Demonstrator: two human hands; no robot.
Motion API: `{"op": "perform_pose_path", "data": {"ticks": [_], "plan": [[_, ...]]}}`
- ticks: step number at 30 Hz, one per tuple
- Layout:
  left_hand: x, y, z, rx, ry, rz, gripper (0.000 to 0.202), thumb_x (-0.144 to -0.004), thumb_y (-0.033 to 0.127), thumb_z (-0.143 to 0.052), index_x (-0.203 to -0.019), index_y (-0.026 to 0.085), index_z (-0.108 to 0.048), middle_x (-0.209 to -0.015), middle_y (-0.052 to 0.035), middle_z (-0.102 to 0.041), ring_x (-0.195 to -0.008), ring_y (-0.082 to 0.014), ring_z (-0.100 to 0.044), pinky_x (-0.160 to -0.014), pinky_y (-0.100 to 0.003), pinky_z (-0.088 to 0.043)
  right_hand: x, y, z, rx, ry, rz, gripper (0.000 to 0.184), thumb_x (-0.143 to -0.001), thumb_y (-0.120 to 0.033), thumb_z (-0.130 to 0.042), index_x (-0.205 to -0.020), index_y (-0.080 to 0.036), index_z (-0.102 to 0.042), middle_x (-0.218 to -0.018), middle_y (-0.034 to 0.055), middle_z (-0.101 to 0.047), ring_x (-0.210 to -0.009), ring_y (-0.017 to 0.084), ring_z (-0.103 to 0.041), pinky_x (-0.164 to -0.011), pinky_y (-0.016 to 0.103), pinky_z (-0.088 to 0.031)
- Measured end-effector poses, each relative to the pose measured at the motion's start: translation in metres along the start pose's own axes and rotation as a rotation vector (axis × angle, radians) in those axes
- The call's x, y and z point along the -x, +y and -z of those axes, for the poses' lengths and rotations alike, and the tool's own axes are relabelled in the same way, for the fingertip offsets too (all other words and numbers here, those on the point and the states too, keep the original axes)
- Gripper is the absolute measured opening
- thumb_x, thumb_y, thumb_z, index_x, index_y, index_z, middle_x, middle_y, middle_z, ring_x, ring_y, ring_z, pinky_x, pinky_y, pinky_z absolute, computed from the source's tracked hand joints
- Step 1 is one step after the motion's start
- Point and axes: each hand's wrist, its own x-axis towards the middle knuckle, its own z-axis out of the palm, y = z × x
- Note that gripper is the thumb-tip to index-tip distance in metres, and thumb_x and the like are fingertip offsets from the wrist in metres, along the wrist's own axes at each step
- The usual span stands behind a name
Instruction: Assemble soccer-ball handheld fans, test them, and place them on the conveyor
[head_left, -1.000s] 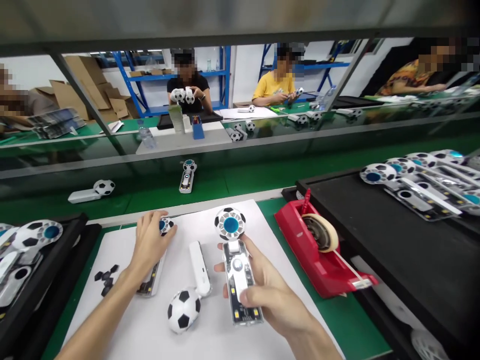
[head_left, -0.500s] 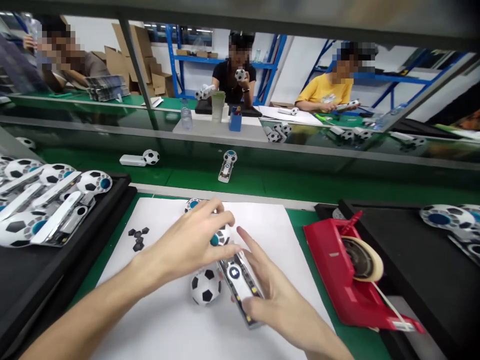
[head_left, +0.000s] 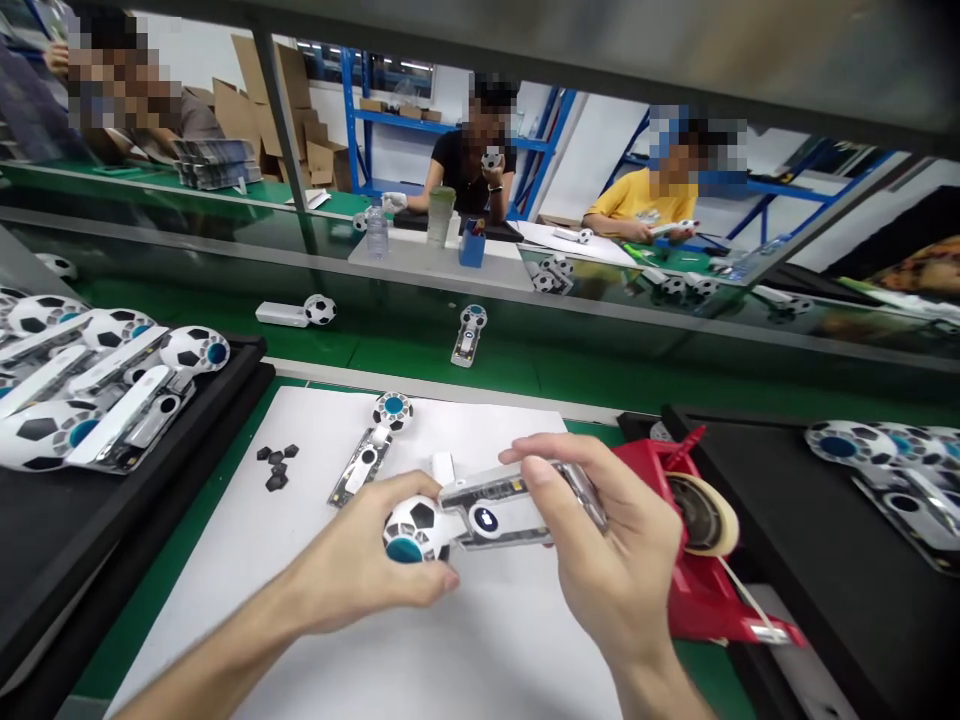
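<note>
The left hand (head_left: 360, 570) has its grip closed around the ball-shaped head (head_left: 411, 530) of a handheld fan. The right hand (head_left: 607, 540) has its grip closed on the fan's clear handle (head_left: 510, 500), above the white mat (head_left: 300, 620) on the tabletop.

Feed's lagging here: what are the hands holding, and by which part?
One football-headed device: left hand grips its ball head, right hand grips the clear handle end.

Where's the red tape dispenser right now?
In the head view the red tape dispenser sits right of the white mat, partly behind the right hand, beside the black tray.
</note>
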Motion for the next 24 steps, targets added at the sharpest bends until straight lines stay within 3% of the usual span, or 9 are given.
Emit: {"op": "perform_pose_path", "data": {"ticks": [2,6,10,11,13,16,20,24], "plan": [[0.006,-0.008,-0.009,0.098,0.020,-0.050,0.027,-0.069,0.026,-0.076,-0.091,0.024,-0.060,-0.074,0.0047,-0.057,-0.063,-0.0125,-0.047,-0.056,-0.024,-0.038,-0.013,-0.001,0.003,-0.021,-0.075,-0.016,0.011,-0.093,-0.026,-0.062,-0.085,-0.023,-0.070,-0.079,0.0001,-0.071,-0.065,0.015,-0.061,-0.057,0.026,-0.048],[0.013,-0.036,-0.041,0.201,0.170,-0.282,0.053,-0.063,0.030,-0.082,-0.110,0.030,-0.057,-0.091,0.0013,-0.064,-0.075,-0.0178,-0.058,-0.066,-0.028,-0.049,-0.032,-0.013,0.005,-0.237,-0.267,-0.204,0.017,-0.089,-0.028,-0.065,-0.075,-0.020,-0.070,-0.066,-0.0007,-0.068,-0.051,0.013,-0.056,-0.045,0.024,-0.040],[0.009,-0.067,-0.081,0.236,0.340,-0.351,0.067,-0.051,0.035,-0.086,-0.111,0.032,-0.057,-0.106,-0.0054,-0.070,-0.089,-0.0304,-0.068,-0.078,-0.043,-0.056,-0.035,-0.033,-0.003,-0.286,-0.475,-0.020,0.010,-0.083,-0.015,-0.068,-0.074,-0.017,-0.072,-0.071,-0.0008,-0.070,-0.064,0.014,-0.063,-0.057,0.023,-0.047],[0.007,-0.072,-0.088,0.251,0.344,-0.351,0.065,-0.050,0.037,-0.086,-0.108,0.031,-0.058,-0.104,-0.0065,-0.071,-0.088,-0.0320,-0.068,-0.077,-0.044,-0.057,-0.035,-0.035,-0.007,-0.289,-0.540,0.021,0.008,-0.082,-0.014,-0.069,-0.075,-0.017,-0.073,-0.073,-0.0007,-0.071,-0.067,0.014,-0.064,-0.060,0.023,-0.048],[0.003,-0.079,-0.098,0.267,0.318,-0.334,0.054,-0.055,0.037,-0.082,-0.103,0.029,-0.058,-0.094,-0.0063,-0.072,-0.077,-0.0292,-0.069,-0.069,-0.042,-0.058,-0.038,-0.033,-0.015,-0.256,-0.591,-0.031,0.013,-0.079,-0.011,-0.068,-0.069,-0.017,-0.071,-0.070,-0.0017,-0.069,-0.068,0.014,-0.063,-0.062,0.022,-0.047],[0.000,-0.078,-0.098,0.243,0.339,-0.307,0.050,-0.057,0.035,-0.078,-0.100,0.026,-0.056,-0.084,-0.0049,-0.068,-0.068,-0.0249,-0.064,-0.061,-0.038,-0.054,-0.044,-0.021,-0.023,-0.333,-0.693,-0.113,0.011,-0.082,-0.019,-0.070,-0.071,-0.016,-0.071,-0.072,-0.0012,-0.069,-0.071,0.014,-0.063,-0.067,0.023,-0.047],[-0.002,-0.071,-0.086,0.191,0.361,-0.269,0.043,-0.060,0.033,-0.078,-0.096,0.025,-0.055,-0.088,-0.0052,-0.066,-0.072,-0.0230,-0.060,-0.061,-0.036,-0.051,-0.046,-0.010,-0.024,-0.420,-0.679,-0.139,0.039,-0.094,-0.045,-0.058,-0.074,-0.014,-0.071,-0.067,0.0005,-0.063,-0.061,0.012,-0.056,-0.057,0.023,-0.041],[0.000,-0.066,-0.083,0.182,0.358,-0.257,0.044,-0.061,0.036,-0.077,-0.097,0.025,-0.054,-0.090,-0.0057,-0.066,-0.077,-0.0248,-0.061,-0.065,-0.037,-0.051,-0.043,-0.011,-0.023,-0.422,-0.696,-0.145,0.050,-0.098,-0.054,-0.049,-0.080,-0.013,-0.071,-0.067,0.0016,-0.061,-0.059,0.012,-0.055,-0.055,0.024,-0.038]]}}
